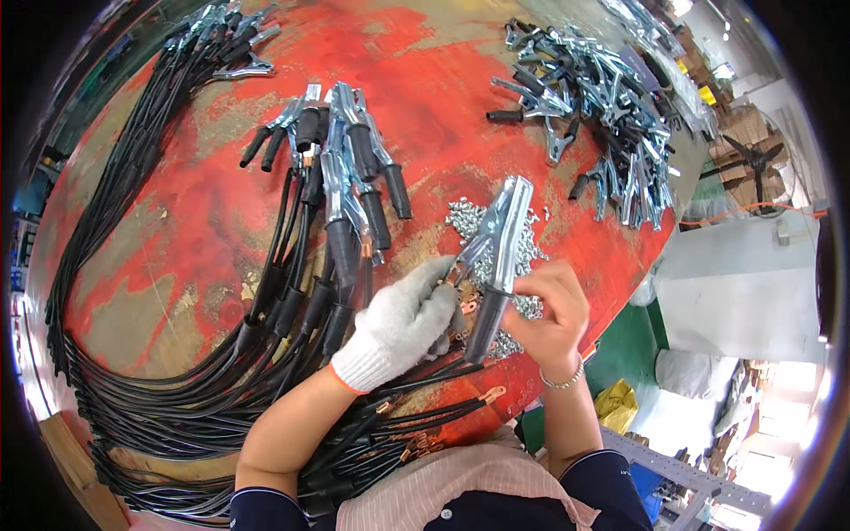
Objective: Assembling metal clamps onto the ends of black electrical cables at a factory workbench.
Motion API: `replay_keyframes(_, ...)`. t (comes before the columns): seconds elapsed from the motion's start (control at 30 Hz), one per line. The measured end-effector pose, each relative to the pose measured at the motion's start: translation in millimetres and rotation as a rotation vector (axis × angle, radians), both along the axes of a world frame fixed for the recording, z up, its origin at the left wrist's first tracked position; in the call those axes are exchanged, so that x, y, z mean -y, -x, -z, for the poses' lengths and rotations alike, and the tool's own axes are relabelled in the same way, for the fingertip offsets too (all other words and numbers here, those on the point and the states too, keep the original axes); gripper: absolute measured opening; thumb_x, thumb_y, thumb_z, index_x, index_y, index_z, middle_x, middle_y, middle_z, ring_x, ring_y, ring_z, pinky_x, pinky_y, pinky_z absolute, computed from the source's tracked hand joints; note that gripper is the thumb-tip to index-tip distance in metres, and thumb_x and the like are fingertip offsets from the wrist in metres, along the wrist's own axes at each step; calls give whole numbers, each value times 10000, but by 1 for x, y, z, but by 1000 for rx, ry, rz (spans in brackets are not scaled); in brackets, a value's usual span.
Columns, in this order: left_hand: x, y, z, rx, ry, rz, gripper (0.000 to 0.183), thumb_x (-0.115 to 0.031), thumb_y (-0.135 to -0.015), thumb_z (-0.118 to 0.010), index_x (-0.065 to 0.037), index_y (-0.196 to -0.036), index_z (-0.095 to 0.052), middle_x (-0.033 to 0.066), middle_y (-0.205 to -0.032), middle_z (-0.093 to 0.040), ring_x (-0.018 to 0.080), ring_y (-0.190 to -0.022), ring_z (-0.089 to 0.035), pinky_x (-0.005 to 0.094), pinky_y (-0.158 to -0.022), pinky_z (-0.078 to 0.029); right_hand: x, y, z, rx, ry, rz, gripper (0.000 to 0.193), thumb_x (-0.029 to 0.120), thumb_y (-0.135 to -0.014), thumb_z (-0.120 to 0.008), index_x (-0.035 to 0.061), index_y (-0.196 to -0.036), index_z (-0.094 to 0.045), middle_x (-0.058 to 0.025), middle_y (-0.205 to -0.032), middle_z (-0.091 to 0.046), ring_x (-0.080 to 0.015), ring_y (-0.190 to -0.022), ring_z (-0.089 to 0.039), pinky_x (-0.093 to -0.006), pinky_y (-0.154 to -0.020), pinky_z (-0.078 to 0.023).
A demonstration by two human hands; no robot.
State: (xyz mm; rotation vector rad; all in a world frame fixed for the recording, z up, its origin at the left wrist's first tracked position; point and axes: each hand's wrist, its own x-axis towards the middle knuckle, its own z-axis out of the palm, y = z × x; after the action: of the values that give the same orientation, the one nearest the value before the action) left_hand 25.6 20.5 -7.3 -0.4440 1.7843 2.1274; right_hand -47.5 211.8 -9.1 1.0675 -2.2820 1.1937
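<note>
A metal cable clamp [509, 232] with a black handle sleeve [488, 326] stands tilted between my hands above the red table. My left hand [396, 326], in a white knitted glove, has its fingers closed at the clamp's side, where a bit of copper shows; the gloved fingers partly hide the join. Bare but for a beaded bracelet at the wrist, my right hand [553, 311] curls its fingers against the clamp beside the sleeve's upper end. Its fingertips are partly hidden. A heap of small silvery fasteners [467, 217] lies under the clamp, with copper lugs [469, 306] among them.
Several clamps fixed to black cables [341, 168] lie left of centre; another cabled bunch [217, 44] lies far left. Loose clamps [611, 106] are piled at the far right. Black cables with copper lug ends [491, 396] lie near my body. A fan [755, 162] stands beyond the table's right edge.
</note>
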Motion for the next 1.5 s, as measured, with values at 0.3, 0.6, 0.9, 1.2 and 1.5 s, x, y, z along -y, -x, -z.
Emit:
replay_keyframes(0.3, 5, 2, 7, -25, 47, 19, 382, -157, -976, -476, -38, -1339, -484, 53, -732, -636, 110, -564, -612, 278, -546, -506, 40, 14, -4, -34, -72, -46, 281, 44, -591, -852, 121, -836, -739, -23, -711, -626, -210, -665, -584, -315, -570, -460)
replay_keyframes(0.6, 7, 2, 4, -4, 17, 34, 397, -162, -994, -466, -15, -1363, -461, 40, -803, -640, 81, -582, -576, 235, -533, -483, 44, 14, -5, -16, -96, -69, 258, 42, -608, -842, 125, -826, -732, -35, -736, -637, -224, -674, -590, -328, -581, -470)
replay_keyframes(0.9, 5, 4, 5, -16, 55, 21, 395, -170, -979, -478, -44, -1353, -480, 44, -752, -636, 104, -558, -600, 266, -530, -500, 39, 11, 0, 14, -88, -52, 253, 45, -640, -841, 75, -860, -720, -65, -755, -590, -233, -699, -575, -334, -612, -454)
replay_keyframes(1.2, 3, 2, 11, -56, 4, -16, 389, -155, -979, -476, 5, -1333, -481, 40, -754, -626, 96, -567, -585, 257, -537, -498, 38, 11, 4, -4, -19, -77, 249, 51, -663, -835, 88, -880, -718, -69, -787, -637, -244, -676, -598, -333, -588, -480)
replay_keyframes(1.5, 5, 0, 5, -47, 32, 8, 374, -149, -982, -463, -33, -1338, -486, 35, -763, -616, 86, -572, -579, 246, -530, -490, 39, 7, 12, 10, 8, -73, 266, 45, -675, -837, 83, -909, -717, -70, -756, -610, -243, -647, -570, -341, -554, -453)
